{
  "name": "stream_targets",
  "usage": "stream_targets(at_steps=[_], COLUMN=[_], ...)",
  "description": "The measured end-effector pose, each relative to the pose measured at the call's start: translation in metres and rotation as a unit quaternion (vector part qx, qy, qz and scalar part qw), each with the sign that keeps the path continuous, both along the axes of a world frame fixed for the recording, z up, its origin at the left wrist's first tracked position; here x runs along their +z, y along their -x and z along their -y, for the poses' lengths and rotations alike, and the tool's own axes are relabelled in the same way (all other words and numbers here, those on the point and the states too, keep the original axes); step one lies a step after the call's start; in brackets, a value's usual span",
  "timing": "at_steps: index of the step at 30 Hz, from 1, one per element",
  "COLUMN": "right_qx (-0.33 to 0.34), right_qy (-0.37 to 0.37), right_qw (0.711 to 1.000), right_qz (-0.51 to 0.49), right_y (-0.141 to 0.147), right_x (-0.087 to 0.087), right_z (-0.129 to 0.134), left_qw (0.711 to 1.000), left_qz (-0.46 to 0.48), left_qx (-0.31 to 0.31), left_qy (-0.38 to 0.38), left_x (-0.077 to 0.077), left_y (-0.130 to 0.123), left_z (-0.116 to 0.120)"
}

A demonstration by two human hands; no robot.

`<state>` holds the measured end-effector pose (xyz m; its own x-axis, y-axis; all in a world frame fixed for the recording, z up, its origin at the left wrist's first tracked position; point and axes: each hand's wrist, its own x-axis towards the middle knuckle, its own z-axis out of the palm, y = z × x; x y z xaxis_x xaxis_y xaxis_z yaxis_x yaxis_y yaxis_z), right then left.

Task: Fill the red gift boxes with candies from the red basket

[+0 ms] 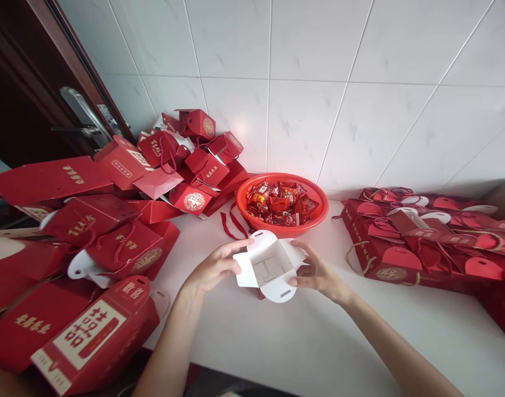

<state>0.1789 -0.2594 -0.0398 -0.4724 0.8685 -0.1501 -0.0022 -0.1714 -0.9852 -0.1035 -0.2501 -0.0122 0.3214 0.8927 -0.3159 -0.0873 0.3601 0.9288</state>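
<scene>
Between my hands is a small gift box, its flaps spread and its white inside facing up, with nothing in it. A bit of its red outside shows below. My left hand has thumb and fingers on the left flap. On the opposite side my right hand grips the right flap and the near rounded flap with its slot. Just behind the box stands a red plastic basket holding many wrapped candies. A red ribbon lies at the basket's left.
Red gift boxes with gold print and cord handles are heaped along the left. At the right, a large red carton holds several closed boxes. A tiled wall backs the white table; a door handle is at upper left.
</scene>
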Motion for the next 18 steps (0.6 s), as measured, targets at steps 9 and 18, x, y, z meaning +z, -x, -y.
stream_targets(at_steps=[9, 18], right_qx=[-0.003, -0.146], right_qy=[-0.164, -0.321], right_qw=[0.975, 0.912], right_qz=[0.147, 0.208], right_y=[-0.020, -0.034], right_x=[0.018, 0.062], right_z=[-0.024, -0.073], left_qw=[0.996, 0.917], left_qz=[-0.014, -0.289], left_qx=[-0.015, 0.084], left_qy=[-0.091, -0.261], left_x=[-0.002, 0.051], left_y=[-0.007, -0.004], left_z=[-0.011, -0.036])
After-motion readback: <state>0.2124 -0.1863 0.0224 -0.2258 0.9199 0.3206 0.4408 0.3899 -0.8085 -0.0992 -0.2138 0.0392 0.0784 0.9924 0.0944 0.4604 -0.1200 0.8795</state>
